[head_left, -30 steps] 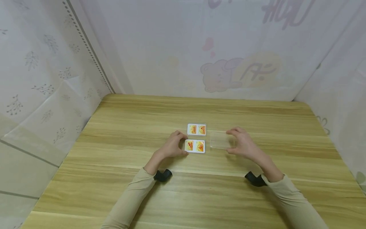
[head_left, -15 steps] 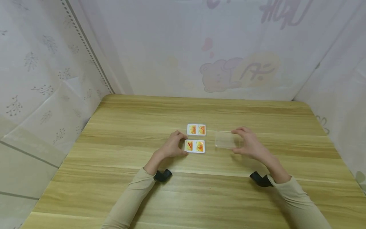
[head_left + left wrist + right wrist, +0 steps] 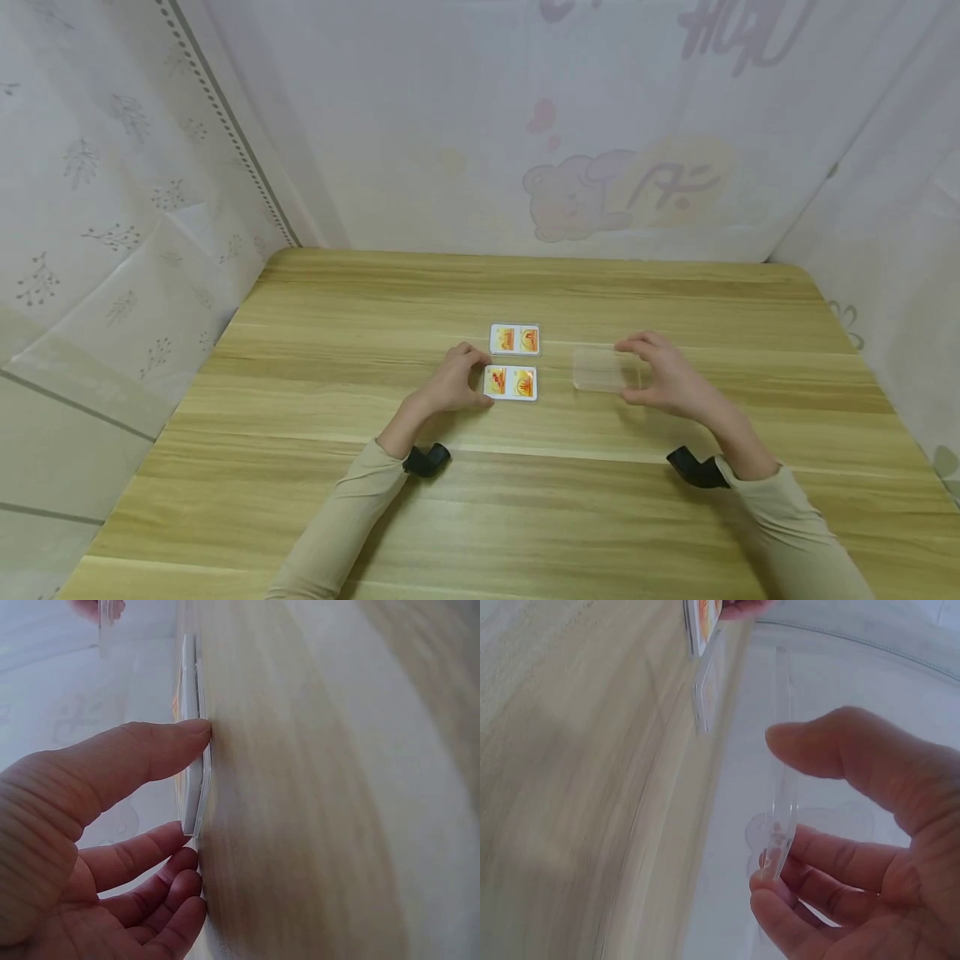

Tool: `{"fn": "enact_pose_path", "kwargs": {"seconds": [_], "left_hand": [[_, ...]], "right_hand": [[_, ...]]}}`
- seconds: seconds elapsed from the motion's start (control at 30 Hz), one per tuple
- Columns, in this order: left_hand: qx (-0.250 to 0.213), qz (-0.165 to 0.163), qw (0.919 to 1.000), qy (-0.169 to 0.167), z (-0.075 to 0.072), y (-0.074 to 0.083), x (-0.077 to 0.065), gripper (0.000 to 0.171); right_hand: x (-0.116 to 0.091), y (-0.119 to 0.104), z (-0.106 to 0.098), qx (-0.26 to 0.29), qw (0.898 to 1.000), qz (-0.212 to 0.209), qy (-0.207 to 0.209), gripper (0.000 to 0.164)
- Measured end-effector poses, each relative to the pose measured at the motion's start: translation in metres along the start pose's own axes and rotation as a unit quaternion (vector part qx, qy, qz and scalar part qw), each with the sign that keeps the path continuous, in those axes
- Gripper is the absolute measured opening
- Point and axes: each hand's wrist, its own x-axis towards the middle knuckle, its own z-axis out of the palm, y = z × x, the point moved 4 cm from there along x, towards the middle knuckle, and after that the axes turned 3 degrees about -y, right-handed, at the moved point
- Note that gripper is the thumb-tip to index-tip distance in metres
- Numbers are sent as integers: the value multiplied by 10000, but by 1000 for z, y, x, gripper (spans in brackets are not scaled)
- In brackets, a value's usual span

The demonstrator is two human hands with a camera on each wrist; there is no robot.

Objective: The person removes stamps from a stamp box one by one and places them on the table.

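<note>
On the table lies the nearer card stack (image 3: 510,383), white with two orange-and-yellow pictures, in a shallow clear plastic tray. My left hand (image 3: 452,382) grips it at its left end between thumb and fingers; the left wrist view shows the thumb (image 3: 161,746) against the tray's edge. To the right, my right hand (image 3: 671,379) pinches a thin clear plastic lid (image 3: 597,371) by its right end. In the right wrist view the lid (image 3: 784,772) is held above the table, between thumb and fingers.
Just beyond the nearer stack sits a second clear case (image 3: 515,339) with a similar white picture card. The wood-grain table (image 3: 525,517) ends at a pale printed curtain (image 3: 420,133) behind and at the sides. Black wrist mounts (image 3: 427,461) sit below both hands.
My right hand has moved to the right with the clear lid, widening the gap from the nearer card stack. The left hand and both card cases have stayed in place.
</note>
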Motion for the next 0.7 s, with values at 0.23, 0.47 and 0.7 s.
{"fn": "enact_pose_path", "kwargs": {"seconds": [0.23, 0.47, 0.7], "left_hand": [[-17, 21, 10000, 12, 0, 1, 1, 55], [-41, -13, 10000, 12, 0, 1, 0, 55], [-36, 13, 10000, 45, 0, 0, 0, 54]], "right_hand": [[-3, 5, -2, -102, 9994, -297, 127, 55], [-7, 8, -5, -182, 9989, -408, 171, 53], [-14, 13, -9, -91, 9997, -191, 117, 55]]}}
